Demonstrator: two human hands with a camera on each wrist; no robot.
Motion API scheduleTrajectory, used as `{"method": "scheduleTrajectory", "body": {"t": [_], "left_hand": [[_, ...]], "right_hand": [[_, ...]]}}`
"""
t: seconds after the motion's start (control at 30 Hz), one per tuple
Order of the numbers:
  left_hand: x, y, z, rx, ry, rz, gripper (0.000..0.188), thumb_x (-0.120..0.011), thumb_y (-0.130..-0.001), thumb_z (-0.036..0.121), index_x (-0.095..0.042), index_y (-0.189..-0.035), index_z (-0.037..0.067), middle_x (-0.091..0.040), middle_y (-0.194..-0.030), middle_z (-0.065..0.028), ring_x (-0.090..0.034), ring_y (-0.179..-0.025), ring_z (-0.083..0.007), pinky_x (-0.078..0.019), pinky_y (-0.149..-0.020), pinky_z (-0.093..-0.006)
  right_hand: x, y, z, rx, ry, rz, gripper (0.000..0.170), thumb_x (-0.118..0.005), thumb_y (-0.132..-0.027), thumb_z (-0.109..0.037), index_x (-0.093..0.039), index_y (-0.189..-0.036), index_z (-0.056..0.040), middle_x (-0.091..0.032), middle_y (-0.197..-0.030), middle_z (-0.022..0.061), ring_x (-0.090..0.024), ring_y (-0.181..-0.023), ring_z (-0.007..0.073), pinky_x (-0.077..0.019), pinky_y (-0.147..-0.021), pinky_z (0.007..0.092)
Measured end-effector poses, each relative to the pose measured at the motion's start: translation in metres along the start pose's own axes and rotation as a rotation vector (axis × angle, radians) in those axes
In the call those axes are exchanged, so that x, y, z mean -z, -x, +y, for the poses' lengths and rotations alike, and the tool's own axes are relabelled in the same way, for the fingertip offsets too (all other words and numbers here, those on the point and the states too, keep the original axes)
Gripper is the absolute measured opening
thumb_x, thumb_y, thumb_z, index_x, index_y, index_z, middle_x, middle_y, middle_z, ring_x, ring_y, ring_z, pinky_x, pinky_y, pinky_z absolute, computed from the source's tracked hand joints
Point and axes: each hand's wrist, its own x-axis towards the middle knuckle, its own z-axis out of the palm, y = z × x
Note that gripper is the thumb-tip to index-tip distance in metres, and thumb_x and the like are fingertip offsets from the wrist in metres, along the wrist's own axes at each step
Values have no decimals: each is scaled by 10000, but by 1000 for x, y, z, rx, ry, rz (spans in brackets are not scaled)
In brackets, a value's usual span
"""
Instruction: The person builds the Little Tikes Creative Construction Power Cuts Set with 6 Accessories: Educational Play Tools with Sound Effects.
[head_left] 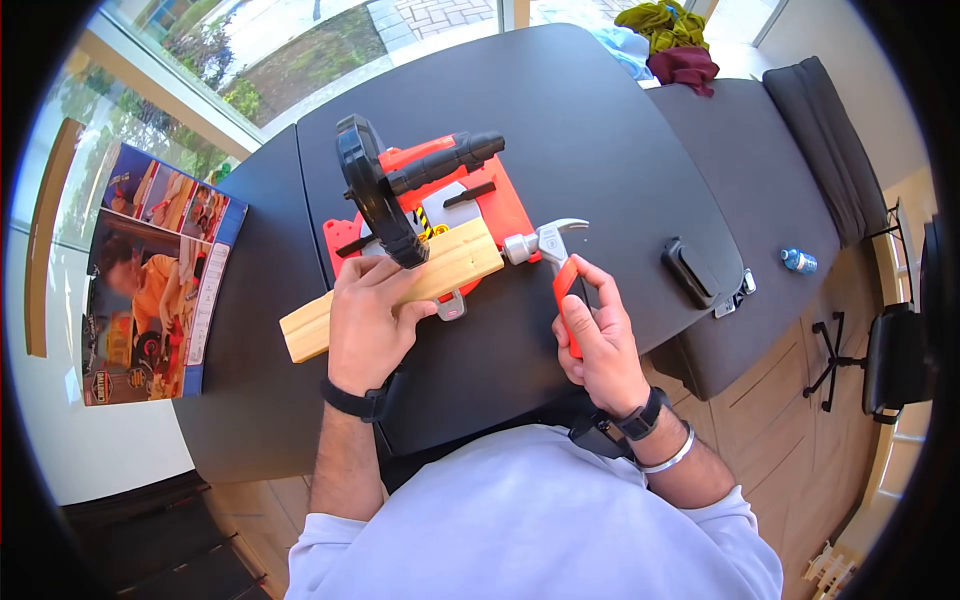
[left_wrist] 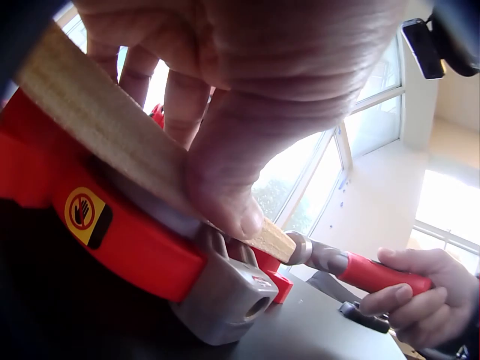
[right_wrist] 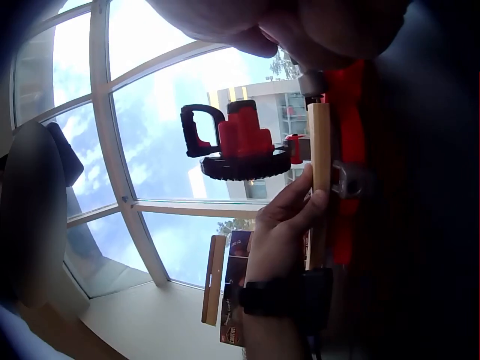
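My left hand [head_left: 368,318] holds a pale wooden plank [head_left: 462,258], thumb along its near edge and fingers over the far side. The plank lies across the red base [head_left: 510,200] of a toy miter saw, beneath its raised black saw arm [head_left: 368,180]. In my right hand [head_left: 605,345] is a toy claw hammer [head_left: 550,242] with a grey head and red handle, gripped by the handle. The hammer's face is right at the plank's right end, as the left wrist view also shows. A grey clamp-like piece [left_wrist: 225,292] sits at the base's front, below my left thumb.
A black case [head_left: 690,272] lies on the dark table [head_left: 600,110] at the right. The toy's printed box [head_left: 155,280] stands at the left. Beyond are a dark bench [head_left: 740,140] with clothes [head_left: 665,35], a blue bottle [head_left: 798,261] and an office chair [head_left: 890,360].
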Motion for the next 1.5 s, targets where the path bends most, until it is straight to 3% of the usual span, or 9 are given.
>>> {"method": "scheduleTrajectory", "body": {"t": [0.13, 0.37, 0.43, 0.63, 0.8, 0.87, 0.93, 1.17, 1.5], "left_hand": [[2, -2, 10, 4, -36, 31, 463, -930, -736, 143, -817, -1165, 11, -771, -1060, -93, -641, -1079, -334, -538, -962, -455], [2, -3, 13, 3, -46, 31, 471, -925, -730, 128, -813, -1173, 14, -774, -1061, -93, -637, -1069, -339, -541, -962, -451], [3, -3, 10, -6, -48, -21, 618, -927, -728, 127, -767, -1319, 51, -787, -1219, -134, -621, -1064, -373, -525, -993, -452], [4, -2, 8, -42, -21, -1, 512, -927, -728, 126, -803, -1212, 16, -792, -1143, -108, -635, -1083, -360, -538, -966, -465], [4, 1, 4, -47, 0, 17, 533, -932, -725, 133, -803, -1230, 24, -788, -1136, -110, -637, -1097, -356, -538, -975, -466], [6, 2, 4, -4, -2, -65, 671, -942, -724, 172, -759, -1360, 65, -782, -1288, -124, -612, -1121, -371, -501, -1035, -442], [6, 0, 8, -9, -4, -32, 610, -940, -723, 161, -782, -1301, 47, -779, -1188, -116, -628, -1119, -360, -519, -1010, -453], [3, 1, 8, -2, -18, -1, 544, -942, -728, 165, -807, -1238, 29, -781, -1097, -108, -644, -1126, -356, -539, -990, -464], [2, 2, 8, -11, -16, 9, 541, -941, -726, 162, -808, -1233, 29, -784, -1103, -104, -645, -1124, -354, -540, -988, -460]], "right_hand": [[-2, 0, -2, 1, 28, -7, 528, -552, -1168, -258, -333, -1647, -217, -542, -759, -5, -417, -489, 51, -308, -431, 223], [-4, -1, -5, -19, 25, -26, 503, -544, -1170, -231, -333, -1627, -221, -516, -753, -11, -396, -504, 47, -313, -430, 222], [-4, 0, -6, -2, 21, -20, 501, -546, -1170, -229, -335, -1624, -217, -510, -754, -14, -392, -509, 47, -315, -431, 221], [8, -3, -31, -64, 42, -87, 496, -579, -1161, -246, -372, -1609, -204, -514, -767, -16, -394, -510, 45, -300, -435, 219], [33, -7, -42, 133, -103, 183, 494, -584, -1156, -366, -397, -1594, -239, -582, -859, 24, -412, -474, 44, -301, -412, 202], [39, -7, -42, 208, -172, 311, 485, -566, -1161, -385, -398, -1593, -243, -586, -870, 29, -426, -479, 46, -302, -408, 194], [39, -6, -40, 226, -163, 357, 482, -553, -1166, -388, -391, -1597, -243, -588, -871, 28, -434, -481, 49, -297, -404, 192], [12, 1, -3, 9, -122, 54, 523, -566, -1168, -310, -342, -1634, -238, -589, -859, 24, -428, -488, 53, -299, -428, 214], [1, 7, -3, -47, -52, -11, 518, -560, -1166, -287, -348, -1634, -220, -558, -793, 5, -424, -486, 50, -294, -430, 218]]}}
